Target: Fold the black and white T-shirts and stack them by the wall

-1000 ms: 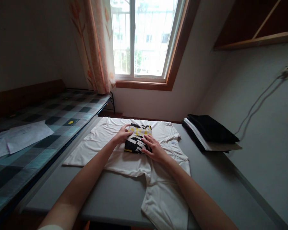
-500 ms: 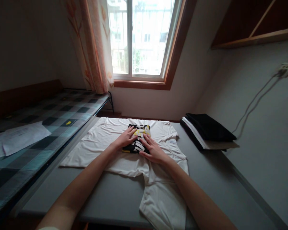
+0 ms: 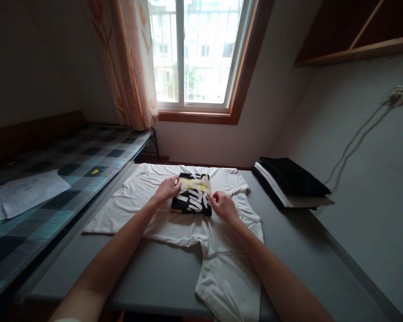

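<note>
In the head view, our left hand and right hand have slid off the top of the folded cloth, where both lay flat a moment ago, so more of its print shows. Now our fingers are curled, pinching its left and right edges. The cloth lies flat on the white shirt, near its middle, on the desk. Its long axis seems to run away from us, toward the window; the shirt stretches crosswise, neck to our right.
</note>
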Motion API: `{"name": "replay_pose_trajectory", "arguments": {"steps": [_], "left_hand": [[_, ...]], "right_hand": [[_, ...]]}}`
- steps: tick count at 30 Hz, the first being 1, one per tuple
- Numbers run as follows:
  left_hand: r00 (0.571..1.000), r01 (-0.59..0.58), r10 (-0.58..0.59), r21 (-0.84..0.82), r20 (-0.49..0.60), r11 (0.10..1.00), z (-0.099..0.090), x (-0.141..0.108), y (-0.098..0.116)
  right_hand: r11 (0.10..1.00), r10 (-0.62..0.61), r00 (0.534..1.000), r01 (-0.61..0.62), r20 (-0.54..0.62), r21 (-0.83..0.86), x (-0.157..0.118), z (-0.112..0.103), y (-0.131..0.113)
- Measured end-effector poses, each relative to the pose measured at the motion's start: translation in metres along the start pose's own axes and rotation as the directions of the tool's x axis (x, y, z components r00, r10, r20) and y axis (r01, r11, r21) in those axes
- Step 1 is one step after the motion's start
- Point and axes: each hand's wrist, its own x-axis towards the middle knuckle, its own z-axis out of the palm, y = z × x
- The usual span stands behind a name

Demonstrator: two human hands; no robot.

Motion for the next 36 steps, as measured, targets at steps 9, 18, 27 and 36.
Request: {"name": "replay_pose_trajectory", "arguments": {"steps": [9,18,27,36], "left_hand": [[0.914,0.405,-0.321,-0.534,0.246,0.742,-0.010,0.001,0.006],[0.876,0.476,-0.123,-0.802,0.465,0.361,-0.007,0.008,-0.009],[0.890,0.457,-0.118,-0.860,0.441,0.228,-0.005,0.007,0.007],[0.899,0.317,-0.308,-0.948,0.312,-0.034,-0.018,0.004,0.053]], "right_hand": [[0.993,-0.023,0.998,0.030,0.062,-0.115,-0.004,0.000,-0.006],[0.989,-0.064,0.996,0.072,0.067,-0.128,-0.003,-0.001,-0.002],[0.996,-0.075,0.997,0.074,-0.016,-0.054,-0.003,-0.002,0.000],[0.869,-0.183,0.974,0.223,-0.131,0.443,-0.011,-0.005,-0.021]]}}
